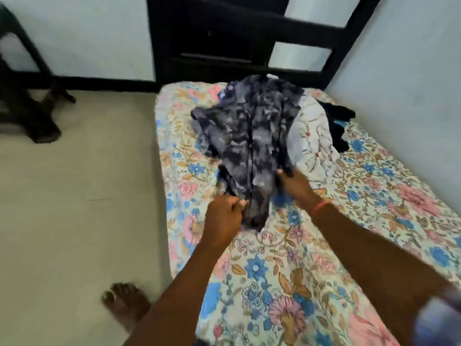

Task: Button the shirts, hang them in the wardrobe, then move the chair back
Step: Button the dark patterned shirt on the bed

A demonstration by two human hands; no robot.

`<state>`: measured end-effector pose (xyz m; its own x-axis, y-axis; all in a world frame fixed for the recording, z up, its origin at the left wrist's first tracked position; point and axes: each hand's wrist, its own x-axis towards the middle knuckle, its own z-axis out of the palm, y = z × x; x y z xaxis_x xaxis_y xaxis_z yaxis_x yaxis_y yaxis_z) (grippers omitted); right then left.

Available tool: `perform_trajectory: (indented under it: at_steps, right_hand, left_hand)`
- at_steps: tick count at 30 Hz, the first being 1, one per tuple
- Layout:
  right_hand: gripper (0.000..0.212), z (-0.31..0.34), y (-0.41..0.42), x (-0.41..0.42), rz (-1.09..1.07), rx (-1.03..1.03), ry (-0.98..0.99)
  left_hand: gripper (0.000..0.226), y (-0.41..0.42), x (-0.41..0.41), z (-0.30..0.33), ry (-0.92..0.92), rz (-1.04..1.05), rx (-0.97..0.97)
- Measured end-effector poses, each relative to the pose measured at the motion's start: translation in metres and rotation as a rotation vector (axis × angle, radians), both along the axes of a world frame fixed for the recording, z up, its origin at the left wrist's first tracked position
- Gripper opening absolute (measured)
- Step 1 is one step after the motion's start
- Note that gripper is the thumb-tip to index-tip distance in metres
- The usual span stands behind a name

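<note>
On the bed point(324, 245), over its floral sheet: a mottled grey-and-navy shirt point(249, 136), laid lengthwise, placket up, collar end nearest the viewer. At the near end of that shirt, the left hand point(224, 216), grip closed around a bunch of fabric, thumb and fingers curled over the cloth. At the shirt's right edge, a little farther up, the right hand point(294, 181), grip pinching the cloth between thumb and fingers; a red thread band point(320, 206) around that wrist. Just beside the shirt on its right, partly under it, a white garment with thin reddish lines point(314, 143); beyond that, near the wall, a black garment point(336, 126). Behind the bed's far end, a dark wardrobe point(224, 33). On the floor point(74, 196) at far left, well apart from the bed, a dark chair point(22, 96). Near the bed's left edge, a bare foot point(124, 300). Whole view slightly blurred; buttons not discernible.
</note>
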<state>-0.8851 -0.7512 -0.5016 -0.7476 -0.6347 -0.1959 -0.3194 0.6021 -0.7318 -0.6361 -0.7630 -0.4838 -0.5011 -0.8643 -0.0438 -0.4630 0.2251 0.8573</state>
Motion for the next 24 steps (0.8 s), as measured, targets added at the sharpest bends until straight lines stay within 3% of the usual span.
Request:
perform_trajectory:
  at_steps: [2,5,10,13,15,16,18,20,21,22,23,24]
  right_hand:
    - [0.035,0.014,0.021,-0.015,-0.043,-0.03,-0.066]
    - [0.028,0.024,0.059,-0.003,0.111,-0.066,0.089]
    - [0.019,0.011,0.104,-0.017,0.113,-0.077,-0.155]
    - [0.015,0.031,0.106,-0.03,0.15,-0.1,-0.3]
    - [0.02,0.052,0.111,-0.023,0.276,-0.114,-0.242]
    - [0.02,0.06,0.118,-0.014,0.362,-0.139,-0.156]
    - [0.03,0.066,0.143,0.013,0.531,-0.206,0.022]
    - [0.033,0.063,0.182,0.048,0.741,-0.256,0.131]
    - [0.027,0.06,0.202,0.067,0.878,-0.317,0.205]
    - [0.023,0.06,0.218,0.083,1.026,-0.375,0.299]
    - [0.022,0.061,0.231,0.098,1.154,-0.389,0.358]
    - [0.025,0.06,0.238,0.107,1.245,-0.356,0.36]
  left_hand:
    - [0.046,0.055,0.008,0.01,-0.04,0.001,-0.065]
    - [0.039,0.14,0.003,0.03,-0.077,0.035,-0.087]
    - [0.028,0.214,-0.008,0.035,-0.203,-0.069,-0.024]
    - [0.025,0.212,-0.003,0.037,-0.486,-0.234,0.144]
    - [0.017,0.207,0.0,0.041,-0.768,-0.287,0.253]
    - [0.015,0.204,-0.001,0.043,-0.858,-0.214,0.209]
    - [0.025,0.192,-0.007,0.052,-0.701,0.236,0.021]
    - [0.028,0.186,-0.023,0.07,-0.337,0.635,-0.249]
    - [0.028,0.181,-0.029,0.078,-0.158,0.672,-0.347]
    - [0.035,0.177,-0.035,0.088,-0.013,0.606,-0.309]
    - [0.05,0.173,-0.04,0.095,0.05,0.473,-0.181]
    - [0.06,0.171,-0.043,0.099,-0.042,0.317,-0.061]
